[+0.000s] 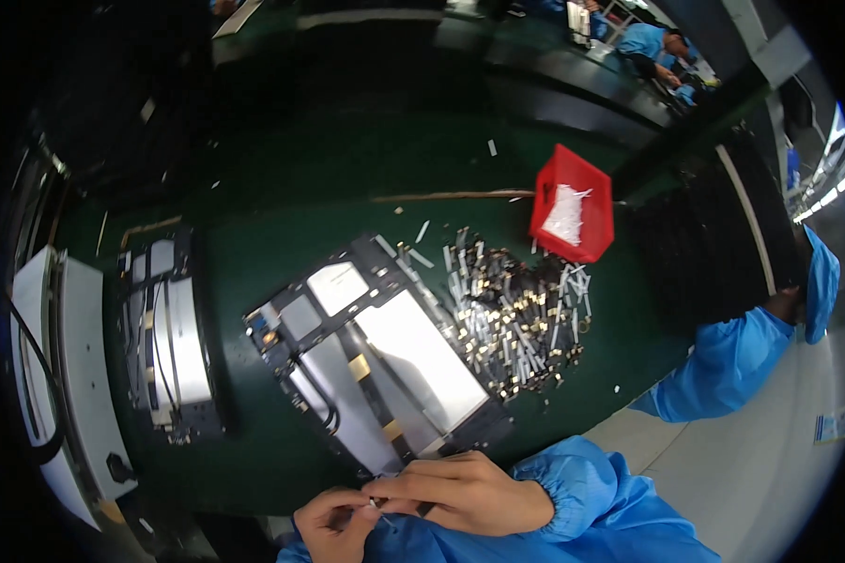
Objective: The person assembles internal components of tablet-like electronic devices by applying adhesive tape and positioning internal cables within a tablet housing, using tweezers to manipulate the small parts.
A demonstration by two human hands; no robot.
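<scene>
At the near edge of the bench, my left hand (332, 525) and my right hand (474, 492) meet with their fingertips pinched together. Between them shows a small whitish piece (374, 504), too small to name. Just beyond my right hand lies an opened tablet-like device (422, 352), tilted on the green bench, with silver battery panels, dark strips and a circuit board. My right hand's knuckles overlap its near edge. To the right of the device spreads a heap of small flat flex cables (512, 319) with gold and white ends.
A red bin (599, 211) holding white strips stands beyond the heap. A second opened device (183, 328) lies at left, beside a white metal housing (89, 357). A co-worker's blue sleeve (723, 371) reaches in at right. Another person (643, 42) sits far off.
</scene>
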